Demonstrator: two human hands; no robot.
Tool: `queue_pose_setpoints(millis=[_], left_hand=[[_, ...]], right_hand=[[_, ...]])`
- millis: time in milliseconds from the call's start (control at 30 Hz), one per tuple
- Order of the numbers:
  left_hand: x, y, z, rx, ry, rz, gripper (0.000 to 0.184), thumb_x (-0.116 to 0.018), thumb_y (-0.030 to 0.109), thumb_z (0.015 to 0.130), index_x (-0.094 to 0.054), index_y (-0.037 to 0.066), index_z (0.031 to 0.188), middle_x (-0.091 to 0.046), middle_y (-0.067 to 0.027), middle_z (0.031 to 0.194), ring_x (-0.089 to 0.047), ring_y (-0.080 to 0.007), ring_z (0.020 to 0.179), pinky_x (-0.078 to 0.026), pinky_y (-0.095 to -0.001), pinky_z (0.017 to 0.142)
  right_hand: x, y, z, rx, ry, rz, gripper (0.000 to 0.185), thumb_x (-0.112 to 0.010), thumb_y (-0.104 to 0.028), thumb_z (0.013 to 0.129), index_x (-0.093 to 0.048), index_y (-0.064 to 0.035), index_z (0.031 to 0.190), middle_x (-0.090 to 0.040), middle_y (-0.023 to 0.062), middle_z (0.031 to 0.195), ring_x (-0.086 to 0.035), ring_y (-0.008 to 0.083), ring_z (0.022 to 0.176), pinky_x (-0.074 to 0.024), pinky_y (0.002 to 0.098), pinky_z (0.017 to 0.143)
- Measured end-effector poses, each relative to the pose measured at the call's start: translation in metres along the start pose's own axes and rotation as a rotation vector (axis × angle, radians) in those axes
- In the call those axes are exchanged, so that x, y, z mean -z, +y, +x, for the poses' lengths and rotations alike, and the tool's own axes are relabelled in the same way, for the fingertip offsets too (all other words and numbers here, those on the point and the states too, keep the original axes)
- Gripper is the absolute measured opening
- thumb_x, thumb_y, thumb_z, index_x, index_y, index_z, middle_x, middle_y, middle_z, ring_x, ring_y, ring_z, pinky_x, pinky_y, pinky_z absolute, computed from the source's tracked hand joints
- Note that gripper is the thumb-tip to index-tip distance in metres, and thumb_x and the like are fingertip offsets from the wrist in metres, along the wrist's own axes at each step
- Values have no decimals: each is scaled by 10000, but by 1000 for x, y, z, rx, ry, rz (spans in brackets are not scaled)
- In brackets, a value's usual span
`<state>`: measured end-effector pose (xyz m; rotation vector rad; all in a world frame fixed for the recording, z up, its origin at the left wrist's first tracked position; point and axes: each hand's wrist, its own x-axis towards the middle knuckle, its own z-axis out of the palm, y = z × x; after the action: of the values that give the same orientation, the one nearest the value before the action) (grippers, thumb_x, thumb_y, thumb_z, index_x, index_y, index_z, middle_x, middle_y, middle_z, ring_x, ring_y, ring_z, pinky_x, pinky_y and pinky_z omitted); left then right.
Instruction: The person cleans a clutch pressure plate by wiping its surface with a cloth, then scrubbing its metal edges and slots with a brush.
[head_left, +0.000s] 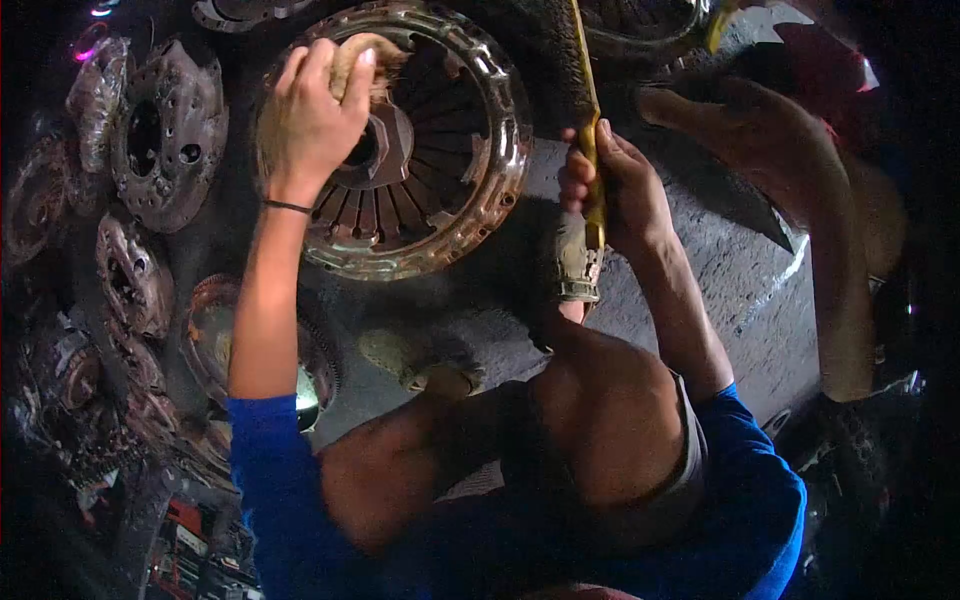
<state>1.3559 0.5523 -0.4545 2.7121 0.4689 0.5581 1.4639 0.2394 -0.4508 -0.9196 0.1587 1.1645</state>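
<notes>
A round clutch pressure plate (pixel 505 150), with radial spring fingers and a shiny worn rim, lies on the ground ahead of me. Over its upper left part, my left hand (pixel 320 105) is closed around a tan, bristly-looking piece (pixel 358 62); blur hides its exact kind. My right hand (pixel 620 185) grips the yellow handle of a wire brush (pixel 587 110) just right of the plate. The brush points upward, dark bristles along its left side, apart from the plate.
Several greasy clutch parts (pixel 165 135) crowd the left side, with a ring-shaped part (pixel 215 330) near my left forearm. Another clutch plate (pixel 640 40) is at the top. Another person's bare limb (pixel 830 250) reaches in at right. My shoes (pixel 575 265) stand on the grey floor (pixel 740 270).
</notes>
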Motion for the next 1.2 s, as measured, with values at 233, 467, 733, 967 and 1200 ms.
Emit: queue_pose_setpoints(millis=[233, 467, 733, 967, 1200], left_hand=[[19, 68, -6, 170, 13, -570, 289, -651, 321, 985, -636, 41, 916, -614, -141, 798, -622, -315, 723, -487, -424, 666], [-3, 121, -28, -54, -169, -523, 232, -607, 181, 981, -562, -32, 1062, -558, -207, 1010, -571, -391, 908, -468, -454, 789], [-4, 105, -82, -82, -461, -548, 195, -640, 154, 943, -607, -35, 973, -607, -242, 954, -641, -400, 842, -510, -467, 735], [45, 62, -28, 143, -215, -250, 234, -636, 262, 968, -595, 37, 919, -581, -160, 837, -623, -342, 818, -485, -471, 678], [22, 10, -24, -7, -133, 21, 211, -666, 244, 959, -638, 43, 1016, -576, -147, 931, -611, -377, 827, -504, -441, 701]], right_hand=[[-12, 17, 31, 6, -207, 235, 367, -370, -320, 1117, -536, -22, 1252, -688, 97, 1078, -628, 356, 1199, -501, 561, 1041], [-44, 31, 37, 108, 96, 152, 345, -382, -284, 1112, -586, -16, 1191, -665, 108, 1076, -677, 227, 929, -581, 370, 844], [-31, 11, 65, 266, -209, 430, 286, -440, -272, 1086, -591, -30, 1106, -679, 125, 1111, -637, 315, 1181, -470, 520, 1109], [15, 3, 34, 48, -74, 42, 347, -458, -341, 1098, -575, -28, 1192, -586, 18, 776, -511, 102, 531, -540, 309, 577], [32, 35, -26, 141, 408, -1130, 338, -456, -279, 1096, -581, 30, 1157, -653, 159, 764, -678, 263, 725, -518, 406, 678]])
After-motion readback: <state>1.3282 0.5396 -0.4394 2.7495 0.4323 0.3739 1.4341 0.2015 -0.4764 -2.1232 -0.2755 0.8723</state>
